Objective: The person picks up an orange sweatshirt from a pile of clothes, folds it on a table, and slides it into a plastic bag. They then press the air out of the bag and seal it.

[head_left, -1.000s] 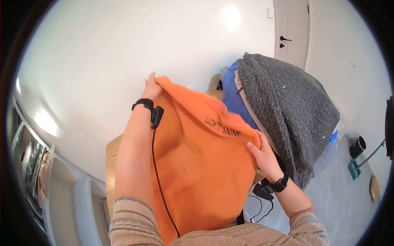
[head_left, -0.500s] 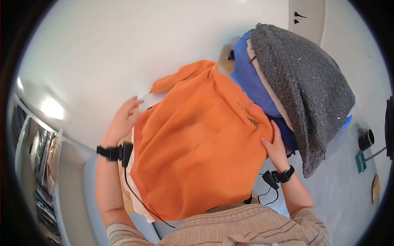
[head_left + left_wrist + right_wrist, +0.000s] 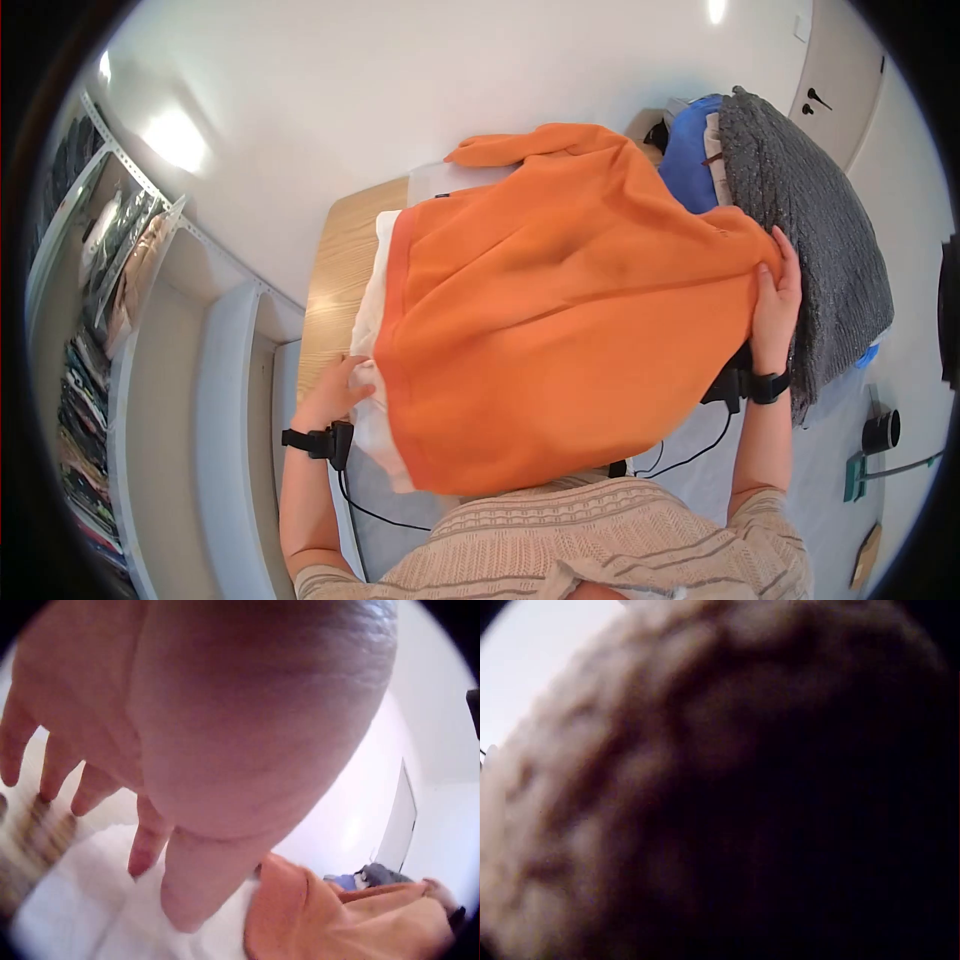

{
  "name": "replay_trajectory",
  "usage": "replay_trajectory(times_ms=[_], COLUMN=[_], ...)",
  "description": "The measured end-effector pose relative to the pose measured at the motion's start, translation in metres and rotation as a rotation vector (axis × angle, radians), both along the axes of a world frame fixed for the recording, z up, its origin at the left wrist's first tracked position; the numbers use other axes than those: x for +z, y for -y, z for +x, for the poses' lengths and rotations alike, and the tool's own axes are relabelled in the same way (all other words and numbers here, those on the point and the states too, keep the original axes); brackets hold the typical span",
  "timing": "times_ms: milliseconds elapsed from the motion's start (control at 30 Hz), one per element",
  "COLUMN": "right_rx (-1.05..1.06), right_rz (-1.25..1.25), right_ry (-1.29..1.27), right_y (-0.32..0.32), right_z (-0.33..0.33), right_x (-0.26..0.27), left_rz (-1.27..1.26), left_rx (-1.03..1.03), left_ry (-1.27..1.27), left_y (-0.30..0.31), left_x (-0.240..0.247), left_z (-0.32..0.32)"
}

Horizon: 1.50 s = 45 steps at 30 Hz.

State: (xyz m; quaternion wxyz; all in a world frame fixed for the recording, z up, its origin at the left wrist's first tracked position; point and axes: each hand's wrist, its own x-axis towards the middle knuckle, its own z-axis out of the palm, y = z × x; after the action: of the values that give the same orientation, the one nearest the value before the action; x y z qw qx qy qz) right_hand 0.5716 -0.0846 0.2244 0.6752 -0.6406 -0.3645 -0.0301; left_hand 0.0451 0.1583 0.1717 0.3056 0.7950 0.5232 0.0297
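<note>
An orange sweatshirt [image 3: 540,330] is spread over a white cloth [image 3: 382,440] on the wooden table, one sleeve stretched toward the wall. At its right end my right hand [image 3: 776,315] grips the bunched orange fabric, thumb on top. My left hand [image 3: 330,393] is by the ribbed hem, at the white cloth's edge. In the left wrist view its fingers [image 3: 97,787] are spread and relaxed above the white cloth, holding nothing. The right wrist view is filled by a dark, blurred, knobbly surface.
A heap with a dark grey knit [image 3: 815,240] and blue cloth [image 3: 690,160] rises at the right. Shelves [image 3: 180,330] with folded and bagged clothes stand at left. Bare wood of the table [image 3: 335,260] shows beside the hem. A green dustpan [image 3: 855,477] is on the floor.
The left hand has let go of the orange fabric and come down to the white cloth at the hem. The right hand has pulled its end rightward, and the sweatshirt now lies flatter.
</note>
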Motion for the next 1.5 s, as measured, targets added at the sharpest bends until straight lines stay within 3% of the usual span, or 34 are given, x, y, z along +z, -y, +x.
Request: replay_trajectory(times_ms=[67,100,133,200,233,267,300,333,400,467,533,600,667,733,900,933,967,1000,1067,1100,1167,1233,1267,1300,1400,1433,1467,1500], right_rx=[-0.093,-0.064,-0.038,0.023,0.016,0.005,-0.064,-0.079,0.182,0.346,0.477,0.487,0.429,0.3,0.11,0.064,0.017,0.03,-0.216,-0.233,-0.162,-0.089,-0.159,-0.226,-0.325,-0.327,-0.359,-0.228], right_rz=[-0.098,-0.294,-0.49,-0.59,-0.742,-0.893,-0.795,-0.796,-0.676,-0.792,-0.753,-0.826,-0.987,-1.109,-0.839,-0.792,-0.744,-0.743,-0.633,-0.642,-0.7,-0.754,-0.535,-0.318,-0.108,-0.091,-0.273,-0.246], right_ry=[0.12,0.203,0.287,0.324,0.473,0.618,0.727,0.728,0.643,0.535,0.603,0.609,0.434,0.289,0.3,0.321,0.343,0.34,0.576,0.54,0.435,0.326,0.224,0.123,0.062,0.134,0.26,0.218], right_y=[0.003,0.006,0.009,0.01,0.009,0.007,-0.002,-0.012,-0.038,-0.075,-0.129,-0.186,-0.235,-0.274,-0.358,-0.362,-0.367,-0.371,-0.371,-0.369,-0.365,-0.361,-0.357,-0.355,-0.362,-0.371,-0.363,-0.367], right_z=[0.019,0.026,0.033,0.032,0.021,0.012,0.01,0.004,-0.012,-0.021,0.001,0.027,0.043,0.054,0.131,0.132,0.134,0.134,0.129,0.13,0.141,0.145,0.143,0.14,0.144,0.151,0.132,0.125], right_x=[-0.005,-0.008,-0.01,0.0,0.017,0.03,0.039,0.056,0.094,0.124,0.122,0.11,0.095,0.071,-0.041,-0.049,-0.058,-0.067,-0.079,-0.081,-0.069,-0.057,-0.048,-0.041,-0.03,-0.035,-0.022,-0.028], left_rz=[0.004,-0.157,-0.156,-0.149,0.098,0.099,0.124,0.152,0.169,0.193,0.113,0.12,0.149,0.259,0.288,0.253,0.421,0.419,0.308,0.305,0.135,0.23,0.326,0.324,0.424,0.469,0.51,0.517], left_rx=[-0.116,0.028,0.028,0.12,-0.024,-0.031,-0.052,-0.074,-0.095,-0.116,-0.11,-0.121,-0.263,-0.203,-0.248,-0.259,-0.288,-0.278,-0.318,-0.318,-0.146,-0.053,0.043,0.042,-0.005,0.056,0.117,0.149], left_ry=[-0.01,0.062,0.074,0.025,-0.061,-0.054,-0.055,-0.054,-0.039,-0.022,0.029,0.026,-0.018,-0.025,0.001,0.038,0.006,-0.003,-0.018,-0.023,0.369,0.457,0.55,0.549,0.438,0.383,0.326,0.173], left_y=[-0.001,0.0,0.0,-0.009,-0.026,-0.036,-0.046,-0.059,-0.091,-0.118,-0.137,-0.171,-0.223,-0.215,-0.228,-0.227,-0.224,-0.226,-0.231,-0.229,-0.224,-0.231,-0.232,-0.237,-0.245,-0.25,-0.249,-0.246], left_x=[0.001,0.009,0.028,0.057,0.051,0.059,0.072,0.083,0.088,0.094,0.101,0.079,0.038,0.027,-0.005,-0.007,-0.011,-0.01,-0.007,-0.007,-0.001,0.003,0.009,0.018,0.055,0.056,0.059,0.058], left_z=[-0.005,-0.005,-0.004,0.002,-0.006,0.001,0.009,0.019,0.037,0.061,0.089,0.111,0.122,0.146,0.169,0.169,0.168,0.168,0.171,0.17,0.166,0.156,0.15,0.142,0.134,0.134,0.137,0.142])
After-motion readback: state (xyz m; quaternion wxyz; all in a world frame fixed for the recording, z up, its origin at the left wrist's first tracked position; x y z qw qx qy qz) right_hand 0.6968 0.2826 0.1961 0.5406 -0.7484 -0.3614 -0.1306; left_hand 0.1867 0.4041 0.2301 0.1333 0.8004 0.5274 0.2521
